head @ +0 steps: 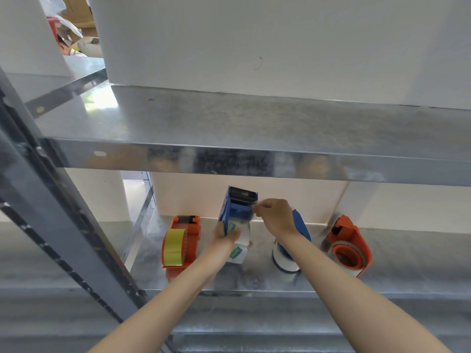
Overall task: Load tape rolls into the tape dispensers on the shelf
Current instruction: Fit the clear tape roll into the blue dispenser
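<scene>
Hands met at a blue tape dispenser (238, 207) held up just below the centre of the frame, above the lower metal shelf (254, 284). The left hand (225, 234) was clasped around the dispenser's lower body and the clear tape roll (239, 244) with green printing seated in it. The right hand (274, 216) pinched at the dispenser's right side near the cutter, fingertips (257, 208) closed together; what they gripped was too blurred to tell. On the shelf, an orange dispenser with a yellow roll (178, 242) lay at lower left, a second blue dispenser with a white roll (288, 253) sat behind the right forearm, and another orange dispenser (348, 247) lay at the right. White boxes (254, 42) filled the upper shelf.
</scene>
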